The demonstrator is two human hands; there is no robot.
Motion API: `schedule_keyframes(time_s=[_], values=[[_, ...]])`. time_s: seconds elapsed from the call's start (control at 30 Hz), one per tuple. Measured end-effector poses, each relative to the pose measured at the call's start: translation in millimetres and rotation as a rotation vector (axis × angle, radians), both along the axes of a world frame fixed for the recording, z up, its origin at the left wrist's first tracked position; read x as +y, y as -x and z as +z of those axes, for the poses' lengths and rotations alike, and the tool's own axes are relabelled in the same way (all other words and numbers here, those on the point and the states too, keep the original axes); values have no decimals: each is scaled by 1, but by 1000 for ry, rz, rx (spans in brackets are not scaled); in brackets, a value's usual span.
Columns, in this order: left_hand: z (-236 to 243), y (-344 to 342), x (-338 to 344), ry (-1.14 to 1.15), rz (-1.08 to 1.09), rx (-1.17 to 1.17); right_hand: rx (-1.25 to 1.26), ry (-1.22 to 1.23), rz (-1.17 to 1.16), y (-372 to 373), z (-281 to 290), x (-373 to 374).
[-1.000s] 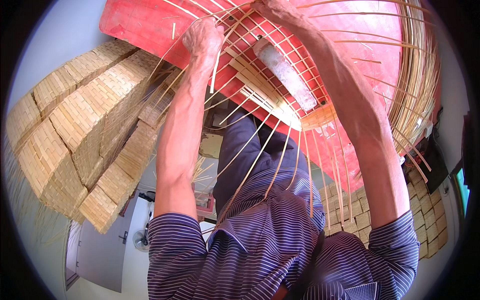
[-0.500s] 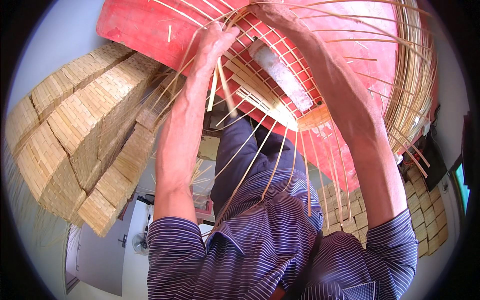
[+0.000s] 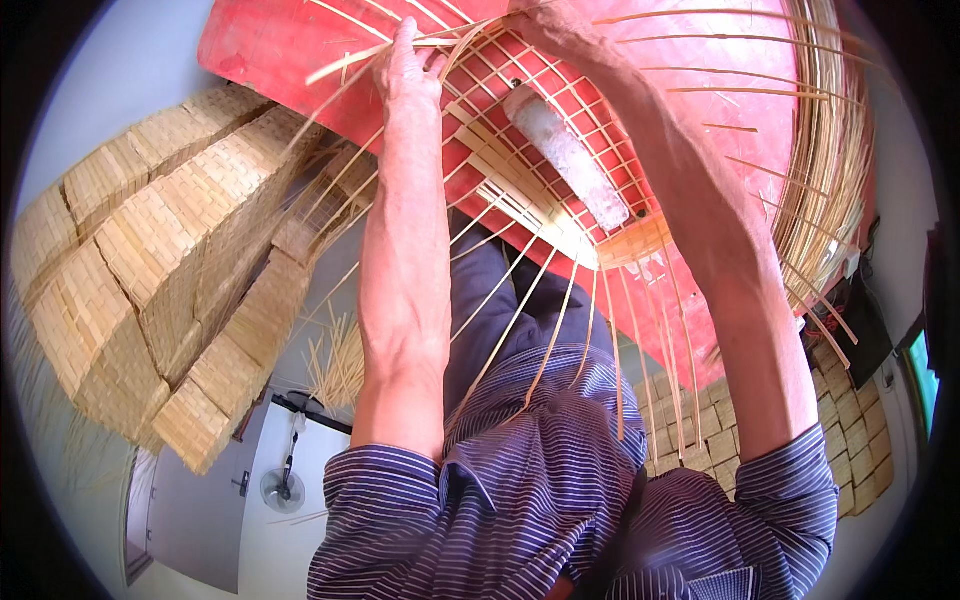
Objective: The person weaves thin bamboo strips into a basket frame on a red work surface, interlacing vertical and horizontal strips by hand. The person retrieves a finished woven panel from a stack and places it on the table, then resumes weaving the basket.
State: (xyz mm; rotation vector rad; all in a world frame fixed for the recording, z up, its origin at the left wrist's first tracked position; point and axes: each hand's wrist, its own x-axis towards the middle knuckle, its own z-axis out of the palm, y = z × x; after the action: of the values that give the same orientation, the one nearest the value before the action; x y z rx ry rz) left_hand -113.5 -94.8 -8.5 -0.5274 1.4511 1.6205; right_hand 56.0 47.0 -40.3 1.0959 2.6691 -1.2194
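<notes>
My left hand [image 3: 410, 70] is open, fingers stretched apart over pale bamboo strips [image 3: 345, 67] at the upper left of a half-woven basket. My right hand [image 3: 535, 22], at the top edge, pinches strips where they cross, its fingertips only partly visible. Between my forearms lies the openwork bamboo grid [image 3: 608, 130] on a red board [image 3: 280, 50], its loose strip ends fanning out toward me and to the sides. A whitish oblong bar [image 3: 565, 155] rests on the grid, beside a denser band of flat slats [image 3: 520, 205].
Stacks of finished woven baskets [image 3: 150, 250] fill the left side. A thick bundle of strips [image 3: 830, 150] lines the right end of the board, with more woven pieces [image 3: 850, 440] below it. A fan [image 3: 283, 488] and a grey door [image 3: 200, 510] show at lower left.
My left hand has gone from closed to stretched fingers, and its forearm has shifted right. The strips beside it now lie more crosswise. My right hand has barely moved.
</notes>
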Motion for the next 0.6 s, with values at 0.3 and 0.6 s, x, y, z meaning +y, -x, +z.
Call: schedule_keyframes(time_s=[0.3, 0.6], values=[[-39, 34, 15, -382, -320, 64, 110, -194, 17, -2, -40, -6], [-46, 34, 33, -370, -460, 26, 241, -387, 418, -9, -34, 9]])
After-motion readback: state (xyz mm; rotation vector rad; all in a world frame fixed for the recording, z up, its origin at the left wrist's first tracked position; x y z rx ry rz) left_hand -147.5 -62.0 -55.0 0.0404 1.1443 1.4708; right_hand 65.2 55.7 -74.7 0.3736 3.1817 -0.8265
